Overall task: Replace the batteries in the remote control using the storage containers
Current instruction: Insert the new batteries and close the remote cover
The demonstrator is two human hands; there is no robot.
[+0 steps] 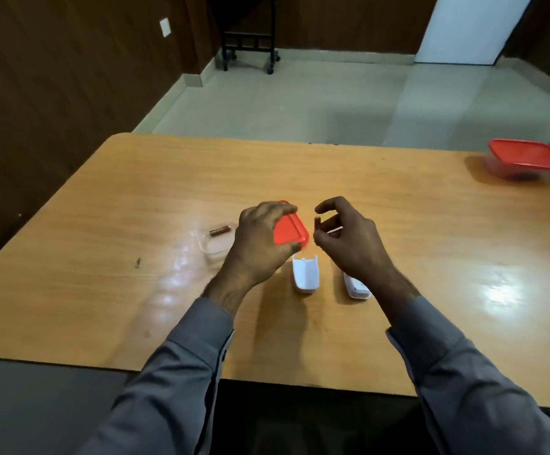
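My left hand (260, 241) grips a red container lid (291, 231), tilted above the table. My right hand (349, 238) pinches a dark battery (317, 223) upright between thumb and fingers. To the left stands an open clear container (208, 247) with one brown battery (220, 230) inside. The white battery cover (305, 274) lies on the table between my wrists. The white remote control (356, 288) lies under my right wrist, mostly hidden.
A second clear container with a red lid (528, 157) sits shut at the table's far right corner. The wooden table (135, 192) has a small dark speck (138, 262) at the left. Beyond the far edge are a tiled floor and a black wheeled stand (249, 44).
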